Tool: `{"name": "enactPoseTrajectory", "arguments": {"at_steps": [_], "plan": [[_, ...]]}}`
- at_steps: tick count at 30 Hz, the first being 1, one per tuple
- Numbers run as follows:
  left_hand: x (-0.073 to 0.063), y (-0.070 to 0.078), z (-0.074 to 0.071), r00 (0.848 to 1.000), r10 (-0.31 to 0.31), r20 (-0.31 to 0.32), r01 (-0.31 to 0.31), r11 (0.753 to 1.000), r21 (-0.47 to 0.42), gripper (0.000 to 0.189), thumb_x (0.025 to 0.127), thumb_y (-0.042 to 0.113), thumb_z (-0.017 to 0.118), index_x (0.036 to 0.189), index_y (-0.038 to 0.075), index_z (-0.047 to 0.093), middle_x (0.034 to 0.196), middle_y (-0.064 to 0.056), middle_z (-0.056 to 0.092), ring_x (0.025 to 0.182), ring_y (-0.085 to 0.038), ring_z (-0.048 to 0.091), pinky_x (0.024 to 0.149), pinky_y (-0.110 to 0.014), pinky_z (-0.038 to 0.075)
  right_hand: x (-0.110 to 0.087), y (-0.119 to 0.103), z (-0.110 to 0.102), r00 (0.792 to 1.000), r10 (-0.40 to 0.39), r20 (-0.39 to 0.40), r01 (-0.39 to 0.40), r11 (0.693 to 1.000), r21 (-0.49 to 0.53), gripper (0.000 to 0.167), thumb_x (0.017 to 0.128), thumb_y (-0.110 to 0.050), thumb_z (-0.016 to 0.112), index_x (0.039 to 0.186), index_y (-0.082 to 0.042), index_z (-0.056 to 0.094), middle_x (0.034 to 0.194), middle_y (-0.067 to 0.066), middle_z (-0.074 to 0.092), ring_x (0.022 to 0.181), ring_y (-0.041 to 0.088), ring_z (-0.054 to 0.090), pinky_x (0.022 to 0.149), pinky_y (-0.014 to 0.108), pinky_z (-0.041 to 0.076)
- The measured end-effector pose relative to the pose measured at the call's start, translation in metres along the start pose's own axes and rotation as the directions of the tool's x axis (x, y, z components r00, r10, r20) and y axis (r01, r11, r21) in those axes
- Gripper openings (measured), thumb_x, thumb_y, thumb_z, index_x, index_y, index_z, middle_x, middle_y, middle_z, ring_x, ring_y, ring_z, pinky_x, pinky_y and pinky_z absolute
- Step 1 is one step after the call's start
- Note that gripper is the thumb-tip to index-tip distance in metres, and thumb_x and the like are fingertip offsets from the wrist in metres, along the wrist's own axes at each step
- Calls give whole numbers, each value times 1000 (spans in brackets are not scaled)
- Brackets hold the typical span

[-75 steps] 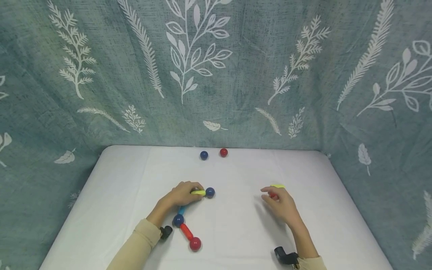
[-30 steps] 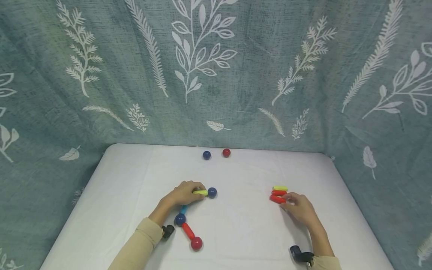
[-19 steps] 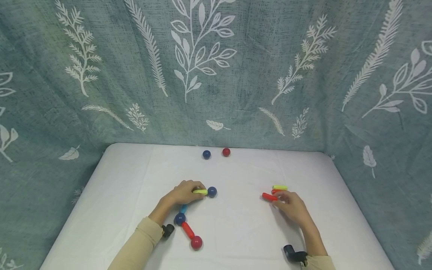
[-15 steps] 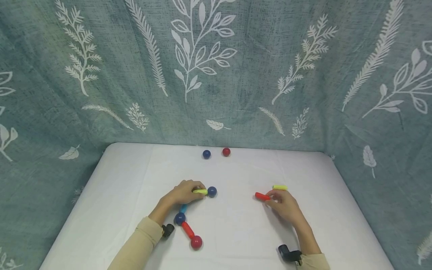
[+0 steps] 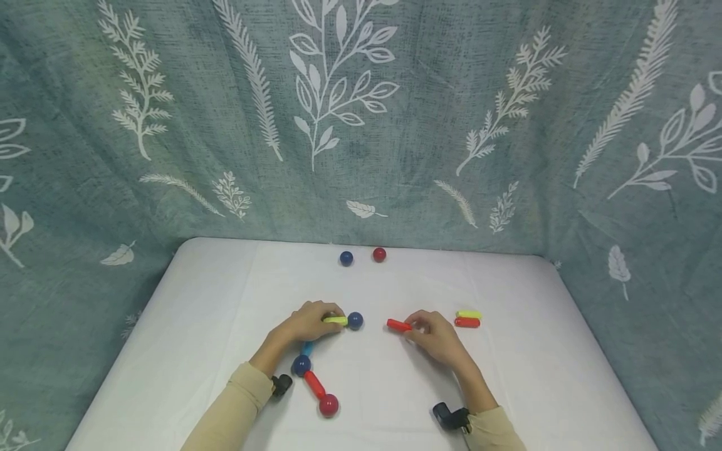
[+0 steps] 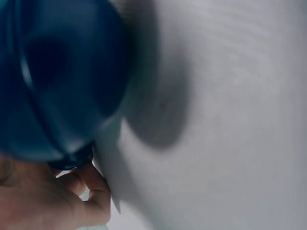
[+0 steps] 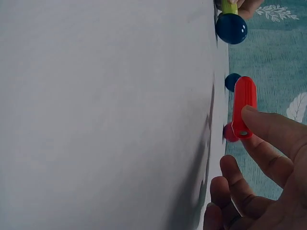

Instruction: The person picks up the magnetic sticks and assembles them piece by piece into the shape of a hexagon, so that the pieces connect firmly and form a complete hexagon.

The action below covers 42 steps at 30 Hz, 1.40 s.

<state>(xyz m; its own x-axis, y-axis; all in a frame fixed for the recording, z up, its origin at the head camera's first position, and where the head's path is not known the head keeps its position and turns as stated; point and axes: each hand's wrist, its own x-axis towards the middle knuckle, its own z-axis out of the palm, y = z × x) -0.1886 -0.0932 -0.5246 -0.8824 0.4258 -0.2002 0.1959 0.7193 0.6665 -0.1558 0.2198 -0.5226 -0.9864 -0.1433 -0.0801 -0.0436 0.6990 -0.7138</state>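
My left hand (image 5: 313, 321) grips a chain of magnetic rods and balls near its far end. A yellow rod (image 5: 335, 320) shows at its fingertips, joined to a blue ball (image 5: 355, 321). From under the palm a light blue rod (image 5: 307, 348) runs to another blue ball (image 5: 301, 365), then a red rod and a red ball (image 5: 329, 405). The part beneath the palm is hidden. Between thumb and index finger, my right hand (image 5: 434, 335) pinches a loose red rod (image 7: 245, 103). One end of it points at the yellow rod's blue ball, a short gap away.
To the right, a yellow rod (image 5: 469, 314) and a red rod (image 5: 467, 322) lie side by side. A loose blue ball (image 5: 346, 258) and a red ball (image 5: 379, 254) rest at the back edge of the white table (image 5: 225, 269). A leaf-patterned curtain (image 5: 417, 125) hangs behind.
My right hand has taken one red rod from beside the other rods and carried it left toward the blue ball. My left hand has stayed in place on the chain.
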Motion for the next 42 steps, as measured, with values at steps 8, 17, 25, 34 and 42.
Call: {"name": "enactPoseTrajectory", "arguments": {"at_steps": [8, 17, 25, 34, 42], "plan": [[0, -2, 1, 1000, -6, -2, 6, 1000, 4, 20, 93, 34, 70, 112, 28, 71, 104, 4, 66, 96, -21, 55, 86, -56, 44, 11, -12, 16, 999, -37, 39, 37, 999, 2, 16, 86, -13, 78, 100, -18, 73, 96, 3, 60, 78, 19, 50, 65, 34, 42], [0, 0, 0, 1000, -4, -4, 4, 1000, 2, 22, 93, 35, 70, 113, 26, 72, 102, 3, 66, 96, -22, 56, 86, -57, 45, 20, -27, 28, 993, -95, 68, 96, 995, -4, 15, 87, -14, 77, 101, -16, 73, 94, 3, 59, 77, 18, 50, 66, 35, 41], [-3, 4, -1, 1000, -12, -11, 12, 1000, -4, 22, 93, 32, 71, 113, 24, 71, 104, 1, 67, 98, -23, 56, 86, -55, 45, 25, -28, 33, 994, -90, 61, 93, 995, -43, 16, 87, -15, 78, 101, -16, 73, 94, 2, 60, 77, 17, 50, 67, 35, 42], [-11, 7, 0, 996, -61, -68, 60, 998, -12, 26, 94, 30, 70, 117, 18, 70, 112, -8, 69, 106, -32, 61, 89, -58, 47, 25, -34, 39, 994, -81, 70, 83, 996, -21, 16, 87, -16, 77, 102, -15, 73, 94, 2, 59, 78, 18, 51, 67, 34, 43], [-19, 4, 1, 991, -86, -102, 89, 996, 26, 30, 92, 31, 72, 116, 14, 70, 101, -7, 67, 88, -21, 60, 79, -46, 51, 28, -40, 46, 992, -106, 68, 108, 994, -30, 16, 87, -17, 77, 103, -16, 72, 92, 1, 59, 77, 17, 51, 67, 34, 43]]}}
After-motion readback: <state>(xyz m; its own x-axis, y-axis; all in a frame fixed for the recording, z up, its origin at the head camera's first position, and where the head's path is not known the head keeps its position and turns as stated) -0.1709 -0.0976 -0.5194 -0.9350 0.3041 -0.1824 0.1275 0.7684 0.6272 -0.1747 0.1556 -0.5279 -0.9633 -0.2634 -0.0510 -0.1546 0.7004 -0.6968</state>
